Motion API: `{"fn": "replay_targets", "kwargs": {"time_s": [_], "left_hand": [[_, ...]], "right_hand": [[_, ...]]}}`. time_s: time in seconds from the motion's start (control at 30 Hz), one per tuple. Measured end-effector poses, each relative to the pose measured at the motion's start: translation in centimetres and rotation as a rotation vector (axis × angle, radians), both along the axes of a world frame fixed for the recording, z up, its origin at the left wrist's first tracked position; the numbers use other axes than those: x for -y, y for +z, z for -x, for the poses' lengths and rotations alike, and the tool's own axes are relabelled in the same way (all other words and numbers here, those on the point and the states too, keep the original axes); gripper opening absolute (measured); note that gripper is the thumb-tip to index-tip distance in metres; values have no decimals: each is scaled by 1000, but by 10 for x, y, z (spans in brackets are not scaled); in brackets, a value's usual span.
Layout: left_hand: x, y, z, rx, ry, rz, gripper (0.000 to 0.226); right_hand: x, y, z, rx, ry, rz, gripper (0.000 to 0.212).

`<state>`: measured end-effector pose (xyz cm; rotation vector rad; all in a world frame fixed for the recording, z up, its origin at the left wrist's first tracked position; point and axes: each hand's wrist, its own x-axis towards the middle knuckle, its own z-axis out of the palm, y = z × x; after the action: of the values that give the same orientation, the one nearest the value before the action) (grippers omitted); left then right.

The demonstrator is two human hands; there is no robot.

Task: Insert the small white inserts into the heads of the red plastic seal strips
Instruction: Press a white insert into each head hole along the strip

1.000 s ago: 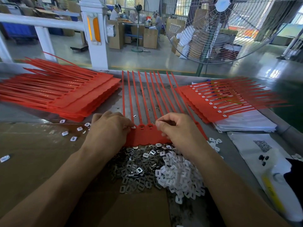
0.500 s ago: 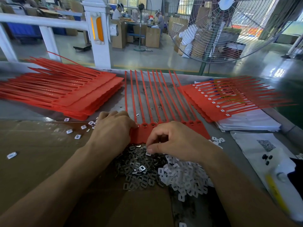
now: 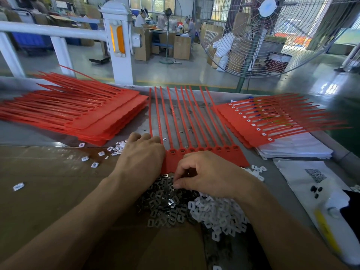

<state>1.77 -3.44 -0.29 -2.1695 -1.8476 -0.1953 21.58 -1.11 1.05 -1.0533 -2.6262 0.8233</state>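
A factory assembly floor: beyond the white railing post (image 3: 117, 43) lie a polished concrete floor (image 3: 175, 75), stacked cardboard boxes (image 3: 182, 47) and seated workers (image 3: 190, 26). Right of the post stands a large industrial fan (image 3: 272, 36); in front of it, bulk stacks of red seal strips (image 3: 81, 114) cover the table (image 3: 29, 133).

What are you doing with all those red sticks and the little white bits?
A person is fitting small clips into the heads of a sheet of red seal strips lying on the table. The left hand rests on the sheet's left end, holding it down. The right hand reaches with curled fingers into the pile of grey metal clips, beside the pile of white inserts. More red sheets are stacked at left, and sheets with white inserts showing in their heads at right.
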Motion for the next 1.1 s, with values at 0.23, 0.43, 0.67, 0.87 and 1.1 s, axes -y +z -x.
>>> {"fn": "replay_targets", "kwargs": {"time_s": [0.23, 0.43, 0.67, 0.87, 1.1], "left_hand": [[-1, 1, 4, 183, 42, 47, 36], [5, -3, 9, 342, 27, 19, 41], [2, -4, 20, 741, 100, -40, 28], [-1, -8, 24, 733, 125, -16, 12], [1, -5, 25, 697, 148, 53, 16]], "right_hand": [[-1, -3, 2, -188, -67, 22, 9], [-5, -10, 4, -351, -252, -6, 9], [-14, -13, 3, -402, -403, 27, 12], [-29, -7, 20, -352, -446, 69, 15], [-39, -12, 39, -240, -459, -27, 14]]}}
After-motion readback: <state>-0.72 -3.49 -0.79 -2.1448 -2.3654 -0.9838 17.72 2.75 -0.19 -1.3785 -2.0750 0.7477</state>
